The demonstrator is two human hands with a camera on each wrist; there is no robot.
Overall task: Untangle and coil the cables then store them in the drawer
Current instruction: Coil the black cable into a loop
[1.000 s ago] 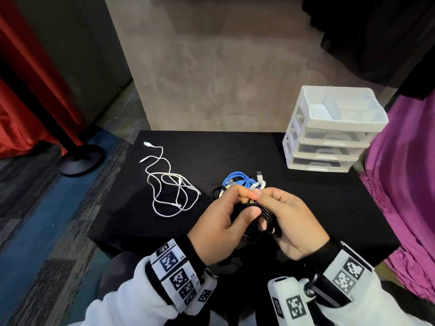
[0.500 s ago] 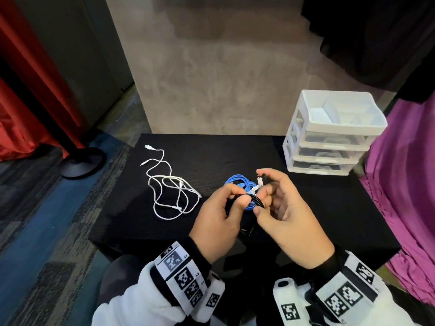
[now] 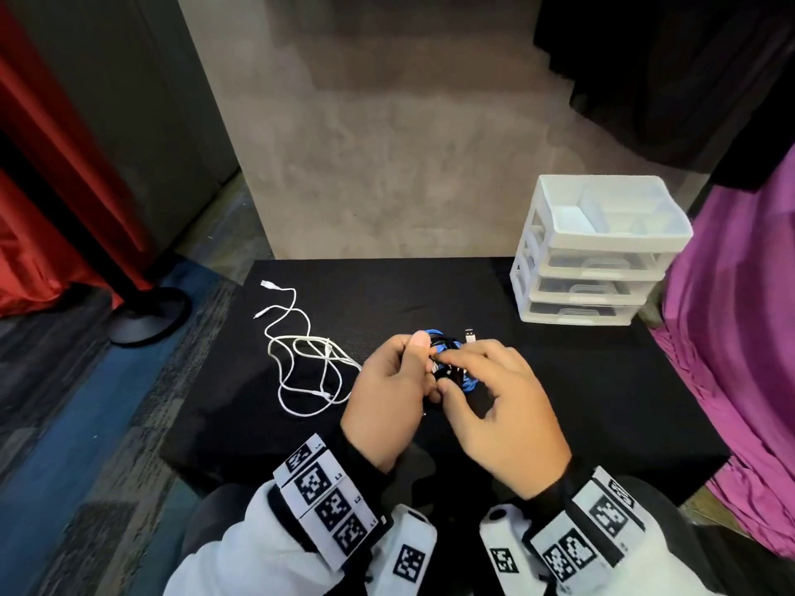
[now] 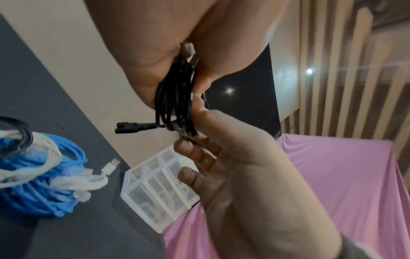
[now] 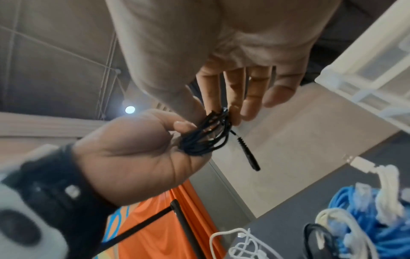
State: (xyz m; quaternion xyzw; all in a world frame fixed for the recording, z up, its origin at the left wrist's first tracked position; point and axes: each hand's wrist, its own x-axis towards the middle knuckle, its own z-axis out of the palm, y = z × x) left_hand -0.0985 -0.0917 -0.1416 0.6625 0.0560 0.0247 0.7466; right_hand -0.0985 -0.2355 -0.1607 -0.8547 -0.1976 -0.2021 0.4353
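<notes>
A black cable (image 4: 175,98) is gathered into a narrow coil. My left hand (image 3: 413,363) grips it between thumb and fingers. My right hand (image 3: 456,372) pinches the same coil (image 5: 206,138) from the other side with thumb and forefinger. A black plug (image 4: 133,128) sticks out of the bundle. Both hands hover just above a blue cable coil (image 4: 44,184) tangled with a white USB cable (image 4: 84,182) on the black table (image 3: 559,402). A loose white cable (image 3: 305,363) lies to the left. The white drawer unit (image 3: 593,251) stands at the back right, its drawers pushed in.
Pink cloth (image 3: 740,337) hangs along the table's right edge. A red curtain (image 3: 51,187) and a black stand base (image 3: 146,311) are on the floor to the left. A grey wall (image 3: 387,144) rises behind the table.
Both hands have moved away from my body to above the blue coil. The black cable has gone from a round loop to a tight narrow bundle pinched between them.
</notes>
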